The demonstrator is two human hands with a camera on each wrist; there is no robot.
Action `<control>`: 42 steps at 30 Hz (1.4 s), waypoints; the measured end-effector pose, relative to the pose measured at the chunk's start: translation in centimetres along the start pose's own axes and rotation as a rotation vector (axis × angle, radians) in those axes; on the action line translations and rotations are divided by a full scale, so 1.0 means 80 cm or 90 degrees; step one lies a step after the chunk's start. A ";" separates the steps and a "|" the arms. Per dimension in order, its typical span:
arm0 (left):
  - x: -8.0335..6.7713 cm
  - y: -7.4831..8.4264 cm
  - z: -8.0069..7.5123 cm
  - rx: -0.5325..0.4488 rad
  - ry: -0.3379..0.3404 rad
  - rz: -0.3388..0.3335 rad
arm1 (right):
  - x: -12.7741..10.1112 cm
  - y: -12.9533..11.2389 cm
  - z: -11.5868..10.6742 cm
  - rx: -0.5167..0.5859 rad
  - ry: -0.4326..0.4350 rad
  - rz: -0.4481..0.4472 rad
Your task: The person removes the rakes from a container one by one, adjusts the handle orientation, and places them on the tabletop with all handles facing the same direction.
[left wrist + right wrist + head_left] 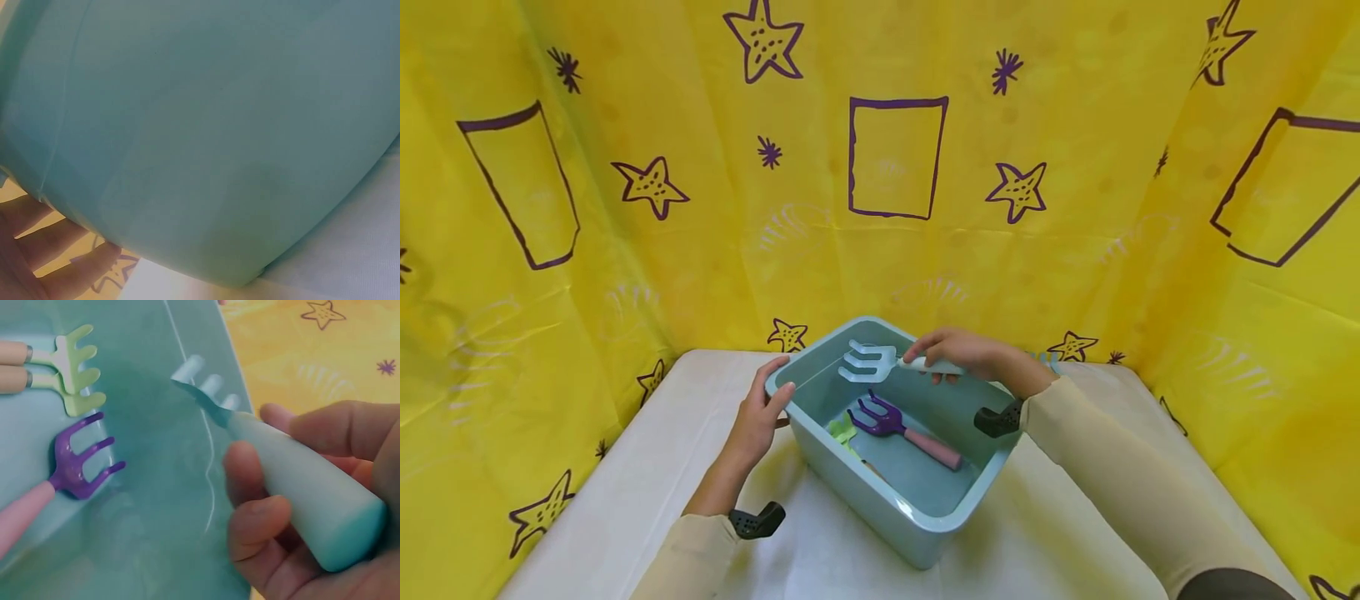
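Observation:
My right hand (966,354) grips the pale handle of a light blue toy garden fork (871,364), holding it above the inside of a teal plastic bin (850,462). The right wrist view shows fingers and thumb wrapped about that handle (300,487). At the bin's left corner, my left hand (754,421) holds the rim, thumb over the edge; its fingertips touch the wall in the left wrist view. On the bin floor lie a purple fork (883,419) with a pink handle and two light green forks (80,403) with wooden handles, side by side.
The bin stands at an angle on a white-covered table (722,383). Yellow curtains (700,250) printed with stars and frames rise behind and on both sides. Each wrist wears a dark strapped device (758,521).

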State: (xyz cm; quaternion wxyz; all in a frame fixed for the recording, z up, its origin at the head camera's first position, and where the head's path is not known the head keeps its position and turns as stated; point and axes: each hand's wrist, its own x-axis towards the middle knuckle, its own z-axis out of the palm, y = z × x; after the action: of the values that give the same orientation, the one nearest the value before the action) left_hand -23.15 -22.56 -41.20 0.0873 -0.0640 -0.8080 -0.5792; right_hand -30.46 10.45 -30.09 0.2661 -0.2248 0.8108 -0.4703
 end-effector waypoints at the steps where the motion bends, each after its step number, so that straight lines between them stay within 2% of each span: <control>1: 0.000 0.000 0.000 0.000 0.001 0.001 | -0.003 0.001 -0.002 0.000 0.016 -0.002; 6: -0.001 -0.001 0.000 0.000 0.006 0.009 | -0.018 0.009 -0.010 0.014 0.095 -0.020; 11: 0.000 -0.003 0.001 -0.001 0.006 0.006 | -0.034 0.020 -0.021 0.061 0.178 -0.019; 14: 0.000 -0.002 0.000 0.000 0.001 0.001 | -0.045 0.029 -0.029 0.088 0.210 -0.016; 16: -0.001 0.002 0.000 -0.003 -0.003 -0.001 | -0.053 0.034 -0.034 0.094 0.230 -0.010; 19: -0.007 0.018 0.001 -0.005 -0.010 -0.008 | -0.065 0.042 -0.041 0.100 0.260 0.006; 21: -0.013 0.031 0.001 -0.005 -0.013 -0.010 | -0.073 0.048 -0.046 0.098 0.281 0.018; 22: -0.012 0.031 0.001 -0.005 -0.012 -0.007 | -0.076 0.052 -0.048 0.098 0.291 0.024; 28: -0.004 0.005 0.000 -0.007 -0.002 0.006 | -0.095 0.080 -0.057 0.076 0.358 0.056; 34: -0.017 0.039 0.003 0.002 -0.008 -0.013 | -0.116 0.121 -0.061 0.031 0.426 0.099; 36: -0.016 0.041 0.003 0.000 -0.011 -0.007 | -0.124 0.134 -0.062 0.010 0.447 0.117; 38: -0.013 0.037 0.003 -0.001 -0.012 -0.006 | -0.130 0.145 -0.064 -0.006 0.468 0.129; 42: -0.005 0.016 0.002 -0.002 -0.004 -0.006 | -0.140 0.169 -0.068 -0.024 0.507 0.134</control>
State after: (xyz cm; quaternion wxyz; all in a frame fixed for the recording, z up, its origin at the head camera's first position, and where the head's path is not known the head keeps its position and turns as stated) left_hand -22.52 -21.97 -40.15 0.0821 -0.0621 -0.8075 -0.5808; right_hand -27.02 26.99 -37.31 -0.0259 0.0542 0.8777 -0.4755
